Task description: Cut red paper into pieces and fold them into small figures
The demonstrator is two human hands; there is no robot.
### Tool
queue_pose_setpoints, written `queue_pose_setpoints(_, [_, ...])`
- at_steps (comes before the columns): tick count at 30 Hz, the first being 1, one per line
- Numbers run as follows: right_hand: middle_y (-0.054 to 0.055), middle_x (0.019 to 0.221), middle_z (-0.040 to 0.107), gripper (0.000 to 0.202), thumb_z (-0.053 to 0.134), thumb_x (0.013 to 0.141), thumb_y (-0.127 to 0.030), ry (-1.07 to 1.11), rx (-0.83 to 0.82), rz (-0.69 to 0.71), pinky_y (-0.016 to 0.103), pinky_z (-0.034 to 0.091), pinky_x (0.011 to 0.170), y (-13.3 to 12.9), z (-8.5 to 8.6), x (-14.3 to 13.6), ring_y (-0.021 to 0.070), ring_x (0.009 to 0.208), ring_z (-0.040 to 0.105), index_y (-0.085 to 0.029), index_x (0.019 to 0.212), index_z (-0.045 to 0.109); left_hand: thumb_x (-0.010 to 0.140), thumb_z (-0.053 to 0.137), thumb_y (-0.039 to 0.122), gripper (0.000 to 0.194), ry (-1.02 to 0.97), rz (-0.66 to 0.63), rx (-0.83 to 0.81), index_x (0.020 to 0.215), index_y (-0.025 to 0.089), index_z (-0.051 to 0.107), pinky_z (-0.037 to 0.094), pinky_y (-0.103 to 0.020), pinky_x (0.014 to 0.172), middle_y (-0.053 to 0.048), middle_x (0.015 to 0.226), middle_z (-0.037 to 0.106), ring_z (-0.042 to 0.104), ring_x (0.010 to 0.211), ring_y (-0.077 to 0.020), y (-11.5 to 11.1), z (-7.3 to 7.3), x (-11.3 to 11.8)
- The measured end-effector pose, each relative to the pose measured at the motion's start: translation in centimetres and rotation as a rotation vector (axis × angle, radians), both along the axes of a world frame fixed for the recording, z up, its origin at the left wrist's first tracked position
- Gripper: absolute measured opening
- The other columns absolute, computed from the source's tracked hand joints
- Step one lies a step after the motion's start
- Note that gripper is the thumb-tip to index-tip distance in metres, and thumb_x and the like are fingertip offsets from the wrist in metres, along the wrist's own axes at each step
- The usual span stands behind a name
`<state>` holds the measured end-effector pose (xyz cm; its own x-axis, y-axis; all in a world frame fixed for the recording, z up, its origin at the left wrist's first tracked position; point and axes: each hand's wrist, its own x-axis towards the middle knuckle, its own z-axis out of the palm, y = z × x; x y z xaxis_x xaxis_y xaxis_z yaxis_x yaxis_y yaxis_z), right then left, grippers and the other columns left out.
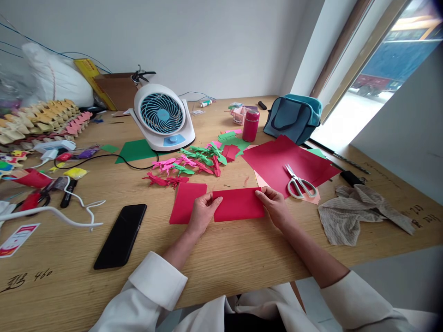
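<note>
A rectangular strip of red paper (238,204) is stretched between my two hands, just above the wooden table. My left hand (201,212) pinches its left end between thumb and fingers. At the other end, my right hand (275,205) grips the upper right corner, thumb on top. Partly behind my left hand lies a stack of red paper (187,203). Beyond the strip are several folded red, pink and green paper pieces (194,161). White-handled scissors (298,182) rest on large red sheets (268,159) to the right.
A black phone (121,237) lies left of my left arm. Farther back stand a white fan (164,115), a red flask (251,125) and a blue bag (294,117). A crumpled cloth (342,212) is on the right, cables (79,203) and small items on the left.
</note>
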<state>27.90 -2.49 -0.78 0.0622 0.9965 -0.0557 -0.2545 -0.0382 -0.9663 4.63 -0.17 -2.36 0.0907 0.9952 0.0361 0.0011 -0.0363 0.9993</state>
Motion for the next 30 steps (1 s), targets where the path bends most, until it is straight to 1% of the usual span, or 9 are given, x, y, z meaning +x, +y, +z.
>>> queue_pose_setpoints(9, [-0.004, 0.067, 0.064, 0.027, 0.080, 0.074, -0.040, 0.049, 0.004, 0.001, 0.022, 0.042, 0.053, 0.04, -0.45, 0.12, 0.0105, 0.057, 0.052, -0.021, 0.069, 0.062, 0.072, 0.075, 0.043, 0.030, 0.010, 0.026, 0.005, 0.076, 0.015, 0.069, 0.044, -0.025, 0.063, 0.000, 0.066, 0.062, 0.053, 0.064, -0.0136, -0.07, 0.07, 0.04])
queue_pose_setpoints(17, [-0.003, 0.065, 0.063, 0.031, 0.081, 0.070, -0.042, 0.051, -0.016, -0.010, 0.022, 0.042, 0.052, 0.05, -0.20, -0.03, 0.0110, 0.056, 0.051, -0.020, 0.066, 0.060, 0.076, 0.072, 0.043, 0.032, 0.046, 0.027, 0.028, 0.066, 0.015, 0.059, 0.035, -0.021, 0.055, 0.004, 0.058, 0.047, 0.042, 0.058, -0.0095, 0.03, -0.22, -0.01])
queue_pose_setpoints(24, [-0.004, 0.063, 0.060, 0.031, 0.080, 0.072, -0.042, 0.042, -0.022, -0.010, 0.022, 0.039, 0.049, 0.04, -0.21, 0.01, 0.0101, 0.054, 0.048, -0.020, 0.066, 0.059, 0.075, 0.072, 0.044, 0.035, 0.049, 0.021, 0.009, 0.062, 0.016, 0.055, 0.033, -0.021, 0.054, 0.005, 0.057, 0.044, 0.039, 0.058, -0.0091, -0.06, -0.06, 0.01])
queue_pose_setpoints(30, [-0.003, 0.063, 0.061, 0.032, 0.081, 0.070, -0.043, 0.031, -0.030, -0.018, 0.023, 0.040, 0.049, 0.02, -0.15, -0.03, 0.0111, 0.054, 0.049, -0.020, 0.066, 0.059, 0.074, 0.072, 0.047, 0.036, 0.055, 0.019, -0.013, 0.064, 0.015, 0.058, 0.035, -0.022, 0.055, 0.005, 0.057, 0.047, 0.041, 0.058, -0.0097, -0.02, -0.34, -0.06])
